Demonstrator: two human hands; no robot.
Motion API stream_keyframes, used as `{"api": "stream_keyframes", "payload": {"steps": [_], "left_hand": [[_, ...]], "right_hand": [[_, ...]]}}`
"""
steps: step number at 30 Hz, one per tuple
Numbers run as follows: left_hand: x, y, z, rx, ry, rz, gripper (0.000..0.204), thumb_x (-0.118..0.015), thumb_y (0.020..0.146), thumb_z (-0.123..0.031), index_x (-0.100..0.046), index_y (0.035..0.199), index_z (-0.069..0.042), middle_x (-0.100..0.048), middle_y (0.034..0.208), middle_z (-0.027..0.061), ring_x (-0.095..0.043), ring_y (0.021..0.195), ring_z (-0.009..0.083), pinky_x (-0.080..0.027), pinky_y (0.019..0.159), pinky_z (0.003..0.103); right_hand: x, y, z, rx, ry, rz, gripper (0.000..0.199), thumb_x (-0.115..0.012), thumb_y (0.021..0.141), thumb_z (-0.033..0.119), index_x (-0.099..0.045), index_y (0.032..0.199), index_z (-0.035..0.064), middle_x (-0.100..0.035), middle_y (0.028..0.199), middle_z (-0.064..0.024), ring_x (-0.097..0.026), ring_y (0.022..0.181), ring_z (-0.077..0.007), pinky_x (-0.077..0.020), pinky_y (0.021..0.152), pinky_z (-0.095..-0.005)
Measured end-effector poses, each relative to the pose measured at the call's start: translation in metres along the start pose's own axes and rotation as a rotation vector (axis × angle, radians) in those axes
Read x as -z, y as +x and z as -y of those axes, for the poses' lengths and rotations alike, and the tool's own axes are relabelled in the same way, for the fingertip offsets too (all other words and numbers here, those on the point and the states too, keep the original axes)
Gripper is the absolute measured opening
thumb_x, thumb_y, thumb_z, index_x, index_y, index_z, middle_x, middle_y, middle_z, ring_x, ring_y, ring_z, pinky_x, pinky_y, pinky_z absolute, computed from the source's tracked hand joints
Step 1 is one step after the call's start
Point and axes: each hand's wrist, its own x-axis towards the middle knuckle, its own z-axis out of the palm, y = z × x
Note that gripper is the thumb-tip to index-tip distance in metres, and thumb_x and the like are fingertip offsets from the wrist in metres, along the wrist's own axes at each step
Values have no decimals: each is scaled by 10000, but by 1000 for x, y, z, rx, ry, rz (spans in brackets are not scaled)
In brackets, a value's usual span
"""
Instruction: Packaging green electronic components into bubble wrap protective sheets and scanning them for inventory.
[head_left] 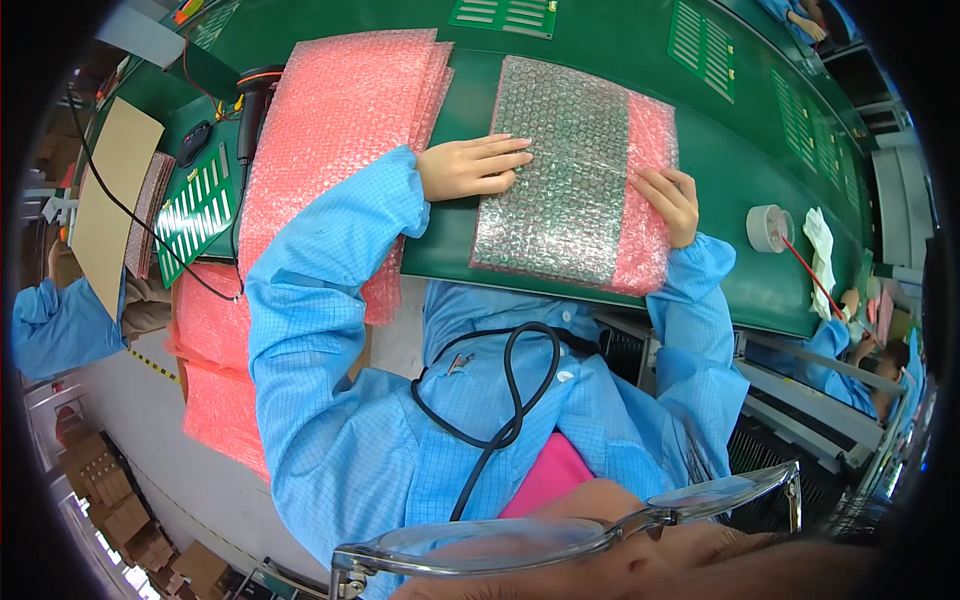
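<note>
A flat packet of bubble wrap (pixel 560 180) lies on the green work table in front of me, mostly clear with green showing through. A pink bubble-wrap strip (pixel 645 235) runs down its right side. My left hand (pixel 472 168) lies flat, fingers stretched, across the packet's left edge. On the right edge rests my right hand (pixel 668 203), its fingers spread over the pink strip. What lies inside the packet cannot be made out. Just left of my left forearm is a tall stack of pink bubble-wrap sheets (pixel 345 95).
Green circuit boards (pixel 702 50) lie along the table's far side. At right are a small round tub (pixel 768 229) with a red stick and a white cloth (pixel 820 255). A black handheld scanner (pixel 255 100) stands left of the stack. Co-workers' blue sleeves (pixel 65 325) show at the sides.
</note>
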Motion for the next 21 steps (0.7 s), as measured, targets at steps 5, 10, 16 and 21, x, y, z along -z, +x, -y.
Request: {"api": "stream_keyframes", "payload": {"steps": [5, 10, 16, 21], "left_hand": [[-2, -3, 7, 26, -17, -17, 167, -540, 763, -69, -463, 899, -11, -454, 1233, 196, -432, 1171, 341, -393, 970, 448], [-1, -5, 7, 89, -159, -64, 214, -533, 776, -60, -479, 969, 17, -464, 1221, 208, -452, 1153, 341, -395, 961, 428], [-18, -2, -48, 1197, -1185, -581, 652, -479, 712, 16, -197, 1300, 2, -235, 1373, 192, -205, 1309, 292, -167, 1071, 349], [5, 30, -61, 1511, -1581, -739, 630, -554, 795, -156, -198, 1285, 15, -387, 1231, 164, -397, 1151, 240, -306, 972, 335]], "right_hand": [[-3, 2, -1, -12, -24, -10, 307, -561, 651, 62, -669, 938, 74, -626, 995, -31, -520, 888, -212, -457, 773, -287], [0, 6, 0, -30, -19, -12, 327, -565, 625, 43, -677, 926, 99, -621, 983, -15, -522, 876, -197, -456, 776, -284], [-19, -52, -12, -1124, 777, -475, 409, -500, 850, 133, -413, 1237, 33, -452, 1257, -128, -420, 1152, -232, -326, 956, -348], [7, -23, 32, -1512, 1368, -165, 477, -525, 868, 206, -361, 1248, -31, -439, 1260, -126, -410, 1155, -195, -316, 961, -316]]}}
